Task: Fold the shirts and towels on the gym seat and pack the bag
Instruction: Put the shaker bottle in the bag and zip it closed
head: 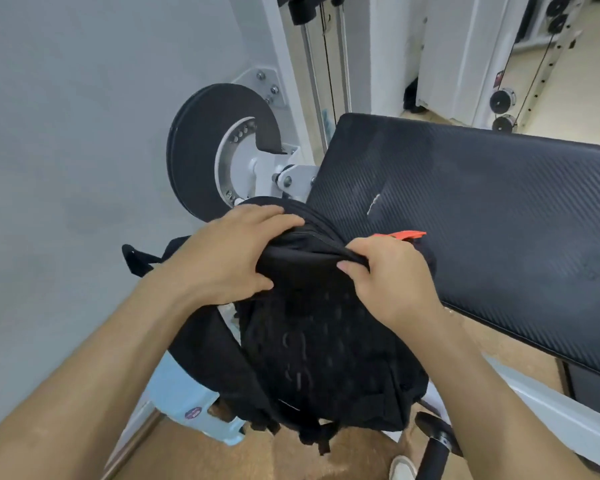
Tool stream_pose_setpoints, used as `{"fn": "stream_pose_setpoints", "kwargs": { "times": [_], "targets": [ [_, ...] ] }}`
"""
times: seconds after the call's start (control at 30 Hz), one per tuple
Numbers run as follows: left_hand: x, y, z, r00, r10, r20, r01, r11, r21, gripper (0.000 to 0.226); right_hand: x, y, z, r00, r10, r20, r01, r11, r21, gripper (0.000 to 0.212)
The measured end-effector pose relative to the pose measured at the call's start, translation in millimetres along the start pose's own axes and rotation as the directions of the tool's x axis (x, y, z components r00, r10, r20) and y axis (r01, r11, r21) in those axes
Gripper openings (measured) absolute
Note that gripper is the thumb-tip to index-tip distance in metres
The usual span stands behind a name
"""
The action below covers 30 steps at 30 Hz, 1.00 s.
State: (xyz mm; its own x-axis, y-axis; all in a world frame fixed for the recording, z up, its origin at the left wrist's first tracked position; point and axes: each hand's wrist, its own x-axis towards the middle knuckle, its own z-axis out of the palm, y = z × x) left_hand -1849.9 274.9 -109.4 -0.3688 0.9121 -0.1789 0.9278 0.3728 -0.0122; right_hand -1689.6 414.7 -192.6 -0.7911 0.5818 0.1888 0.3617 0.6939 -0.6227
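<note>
Gripping the top of a black backpack (319, 348), both of the person's hands were clamped on its fabric near the middle of the view. The left hand (229, 258), at about 9 o'clock from the bag's top, had its fingers curled over the upper edge and its thumb pressed in from below. The right hand (392, 282), at about 3 o'clock from that edge, pinched a taut fold of the same fabric between thumb and curled fingers. The backpack hung upright with its mesh back panel facing the camera, and its top lay against the near-left edge of the dark ribbed padded surface (482, 209), which stretched away toward 2 o'clock. An orange tab (407, 234) poked out just past the right hand's knuckles. A shoulder strap (205, 344) looped off the bag toward 8 o'clock, above a light blue stool (184, 400). Beyond the left hand, at 11 o'clock, stood a black disc (201, 150) on a white machine frame. At 6 o'clock, the toe of a white shoe (402, 469) showed on the tan floor (343, 459).
</note>
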Motion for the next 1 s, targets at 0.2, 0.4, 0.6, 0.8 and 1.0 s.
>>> {"fn": "stream_pose_setpoints", "kwargs": {
  "times": [0.2,0.4,0.6,0.8,1.0],
  "targets": [
    [-13,-56,20,0.925,-0.270,-0.268,0.287,0.958,0.023,0.032,22,-56,23,0.986,-0.169,-0.010,0.168,0.985,-0.030,0.019],
    [-81,-109,4,0.797,-0.331,-0.505,0.371,0.928,-0.022,0.023,42,-133,43,0.936,-0.350,-0.030,0.347,0.936,-0.064,0.018],
    [-164,-160,-23,0.664,-0.288,-0.690,0.441,0.896,0.051,0.021,46,-217,59,0.895,-0.444,-0.044,0.444,0.879,0.174,0.007],
    [-238,-232,-36,0.615,-0.104,-0.782,0.386,0.904,0.183,0.023,24,-312,80,0.761,-0.528,0.376,0.483,0.849,0.215,0.021],
    [-284,-287,15,0.597,0.095,-0.797,0.291,0.900,0.325,0.030,44,-354,129,0.794,-0.368,0.484,0.061,0.840,0.540,0.025]
  ]
}}
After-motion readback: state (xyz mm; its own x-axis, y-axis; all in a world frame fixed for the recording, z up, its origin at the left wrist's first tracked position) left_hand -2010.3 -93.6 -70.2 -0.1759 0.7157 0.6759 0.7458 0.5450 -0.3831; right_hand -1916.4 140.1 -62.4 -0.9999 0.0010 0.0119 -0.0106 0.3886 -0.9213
